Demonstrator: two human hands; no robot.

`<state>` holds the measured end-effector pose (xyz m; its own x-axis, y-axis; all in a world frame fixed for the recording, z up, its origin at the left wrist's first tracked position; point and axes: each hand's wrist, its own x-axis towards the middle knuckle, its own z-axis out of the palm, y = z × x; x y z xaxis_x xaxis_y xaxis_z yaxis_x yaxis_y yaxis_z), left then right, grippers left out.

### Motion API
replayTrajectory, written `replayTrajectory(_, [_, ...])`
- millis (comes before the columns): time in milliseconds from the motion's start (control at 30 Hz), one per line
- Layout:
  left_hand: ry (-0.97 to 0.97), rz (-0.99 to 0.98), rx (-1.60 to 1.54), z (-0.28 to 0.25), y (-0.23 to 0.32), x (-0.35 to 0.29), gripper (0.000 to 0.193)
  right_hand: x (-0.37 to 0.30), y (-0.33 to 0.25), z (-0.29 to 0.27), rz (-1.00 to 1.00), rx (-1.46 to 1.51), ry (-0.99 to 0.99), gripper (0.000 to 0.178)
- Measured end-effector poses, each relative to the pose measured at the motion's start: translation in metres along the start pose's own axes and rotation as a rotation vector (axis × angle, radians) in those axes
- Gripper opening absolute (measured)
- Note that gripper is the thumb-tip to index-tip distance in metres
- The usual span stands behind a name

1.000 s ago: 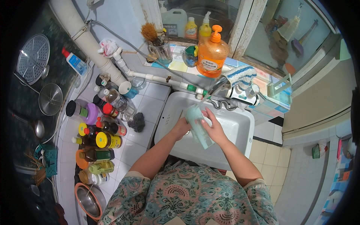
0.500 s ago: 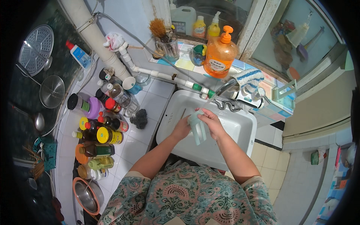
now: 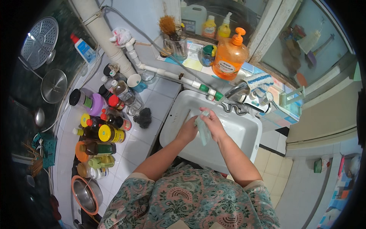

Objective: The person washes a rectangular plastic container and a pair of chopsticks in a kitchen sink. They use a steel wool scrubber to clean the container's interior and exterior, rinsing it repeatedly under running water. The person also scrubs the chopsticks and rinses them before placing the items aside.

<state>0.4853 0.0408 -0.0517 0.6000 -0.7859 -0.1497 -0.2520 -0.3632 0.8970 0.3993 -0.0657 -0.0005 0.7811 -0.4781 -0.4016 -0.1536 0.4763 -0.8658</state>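
Over the white sink (image 3: 246,143), both my hands are closed on a thin pale mint-green piece (image 3: 205,134) that hangs down between them; whether it is cloth or soft plastic I cannot make out. My left hand (image 3: 187,130) grips its left side, fingers partly hidden behind it. My right hand (image 3: 214,125) pinches its upper right part. Just beyond the hands, the metal faucet (image 3: 234,91) reaches over the sink's back edge, a blue-and-white striped cloth (image 3: 258,83) draped over it. A thin stick-like thing (image 3: 187,115) lies in the sink behind my left hand.
An orange pump bottle (image 3: 230,57) stands on the ledge behind the sink, near a glass mug (image 3: 176,49) holding a brush. White pipes (image 3: 162,71) run along the wall. On the left tiled counter are a dark scouring pad (image 3: 143,118), several bottles and jars (image 3: 111,133), and a metal bowl (image 3: 84,194).
The mint-green piece has turned and narrowed; its two separate hanging strips now look gathered together. My hands remain over the sink, and the view has shifted slightly.
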Motion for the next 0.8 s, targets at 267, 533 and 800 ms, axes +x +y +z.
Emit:
replayTrajectory(267, [-0.154,-0.058,-0.195,-0.018,-0.017,0.001,0.035,0.014,0.023,-0.022,-0.021,-0.2,-0.183,0.038])
replayTrajectory(533, [-0.073,0.091,0.171,-0.034,-0.035,-0.002,0.038,0.006,0.047,-0.021,-0.025,-0.008,0.021,0.028])
replayTrajectory(800, [-0.173,0.155,-0.115,-0.008,-0.012,0.004,0.044,-0.02,0.046,-0.04,-0.123,0.109,0.283,0.033])
